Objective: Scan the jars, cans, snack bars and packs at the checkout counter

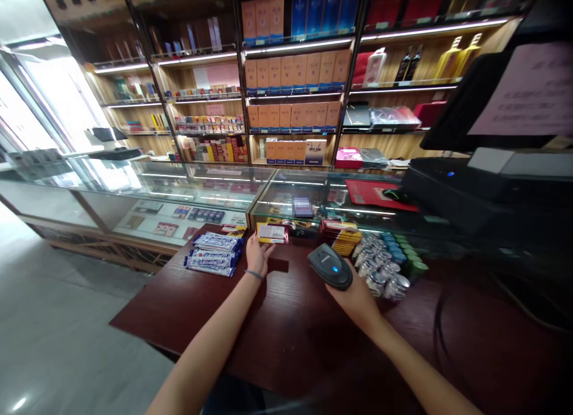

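My left hand (256, 257) holds up a small red and yellow packet (273, 233), its white printed label turned toward me. In my right hand (358, 295) is a black barcode scanner (330, 266) with a lit blue light; its head points toward the packet, a gap apart from it. Left of my left hand, blue and white wrapped bars (212, 258) lie in rows on the dark red wooden table (286, 331). Beyond the scanner stands a stack of red and yellow packets (339, 238), beside rows of silver, blue and green cylindrical rolls or cans (385, 263).
Behind the table runs a glass display counter (210, 185), with a red mat (376, 194) on top. A black monitor (501, 98) and a dark machine (465, 191) stand at the right. A cable (439, 325) loops over the table. Shelves with orange boxes (295, 73) line the wall.
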Tool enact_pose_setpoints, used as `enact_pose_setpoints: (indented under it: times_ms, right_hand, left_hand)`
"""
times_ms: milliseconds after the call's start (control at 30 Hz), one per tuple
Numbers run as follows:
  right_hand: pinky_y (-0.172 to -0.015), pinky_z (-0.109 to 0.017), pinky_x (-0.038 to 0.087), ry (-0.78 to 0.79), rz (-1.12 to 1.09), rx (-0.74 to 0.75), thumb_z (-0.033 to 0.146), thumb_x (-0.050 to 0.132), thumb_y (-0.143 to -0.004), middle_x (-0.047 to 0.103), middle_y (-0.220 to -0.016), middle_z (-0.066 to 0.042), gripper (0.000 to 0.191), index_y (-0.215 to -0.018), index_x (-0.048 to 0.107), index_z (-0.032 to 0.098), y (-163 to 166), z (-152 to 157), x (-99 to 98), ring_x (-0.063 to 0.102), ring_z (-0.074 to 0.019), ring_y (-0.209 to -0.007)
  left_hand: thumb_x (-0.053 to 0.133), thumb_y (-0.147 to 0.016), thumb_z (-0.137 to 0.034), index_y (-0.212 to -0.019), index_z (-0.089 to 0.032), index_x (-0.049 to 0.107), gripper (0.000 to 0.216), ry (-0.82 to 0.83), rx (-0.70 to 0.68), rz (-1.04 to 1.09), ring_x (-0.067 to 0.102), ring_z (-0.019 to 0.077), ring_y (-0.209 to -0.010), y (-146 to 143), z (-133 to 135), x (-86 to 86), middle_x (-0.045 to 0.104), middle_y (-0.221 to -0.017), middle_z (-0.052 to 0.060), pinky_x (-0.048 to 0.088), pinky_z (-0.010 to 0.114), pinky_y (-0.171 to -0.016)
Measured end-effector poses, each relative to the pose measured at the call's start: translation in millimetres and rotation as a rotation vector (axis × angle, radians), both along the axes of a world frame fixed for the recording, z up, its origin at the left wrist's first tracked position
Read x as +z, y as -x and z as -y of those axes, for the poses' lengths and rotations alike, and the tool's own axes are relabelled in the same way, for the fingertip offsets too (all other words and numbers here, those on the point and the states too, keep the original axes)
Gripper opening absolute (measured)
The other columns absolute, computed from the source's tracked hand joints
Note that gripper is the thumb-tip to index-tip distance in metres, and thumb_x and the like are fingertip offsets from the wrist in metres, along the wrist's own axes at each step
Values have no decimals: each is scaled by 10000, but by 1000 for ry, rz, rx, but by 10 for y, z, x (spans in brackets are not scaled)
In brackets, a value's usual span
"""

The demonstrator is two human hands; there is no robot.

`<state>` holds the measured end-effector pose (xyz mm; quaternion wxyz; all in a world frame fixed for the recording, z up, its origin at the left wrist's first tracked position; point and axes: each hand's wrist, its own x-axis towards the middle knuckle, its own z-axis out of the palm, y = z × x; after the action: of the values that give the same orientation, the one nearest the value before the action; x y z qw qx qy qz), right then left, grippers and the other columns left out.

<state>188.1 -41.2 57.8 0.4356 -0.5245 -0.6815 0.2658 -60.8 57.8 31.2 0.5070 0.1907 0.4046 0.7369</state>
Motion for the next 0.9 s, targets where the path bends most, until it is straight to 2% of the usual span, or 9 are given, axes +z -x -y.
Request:
enact_pose_setpoints:
  times_ms: [133,300,467,633,767,900]
  right_hand:
    - [-738,-308,519,67,126,-17,315,638,-764,754,-862,-10,441,-1187,517,302,20,18,-23,733,-268,-920]
    - [-676,-305,495,103,285,3,293,626,-768,759,-885,-22,539,-1275,442,294,23,17,-108,745,-291,-863]
    - [-676,-318,492,70,395,98,331,622,-779,766,-918,-71,395,-1152,511,259,-32,-30,-181,742,-321,-905]
    - [-673,-313,489,76,366,112,319,613,-783,763,-892,-61,324,-1085,510,268,-51,-37,-153,741,-324,-913]
    - [-647,-286,479,98,296,111,309,619,-776,749,-826,-22,323,-1073,496,279,-48,-16,-90,746,-297,-847]
    - [-659,-277,487,88,227,66,288,642,-752,741,-784,8,333,-1065,528,291,-57,1,-16,739,-268,-803]
  left_hand:
    - [450,-990,-273,-1128,-242,491,147,-29,16,178,706,152,-833,-189,131,-217,674,-1026,56,601,410,-825]
    - [438,-994,-251,-1136,-253,483,149,-11,31,191,708,152,-856,-158,111,-274,670,-1087,59,595,437,-858]
    - [389,-1004,-243,-1188,-270,458,198,-4,13,192,708,169,-964,-128,104,-294,646,-1203,87,569,478,-932]
    - [413,-1000,-279,-1267,-292,433,269,-19,-10,115,685,184,-1075,-129,113,-327,625,-1278,100,561,465,-959]
    - [440,-992,-282,-1232,-274,459,241,-4,1,133,708,166,-942,-121,92,-326,660,-1169,80,577,468,-919]
    - [516,-932,-179,-1203,-267,485,286,-23,-21,112,696,130,-895,-117,104,-299,664,-1134,51,577,406,-907]
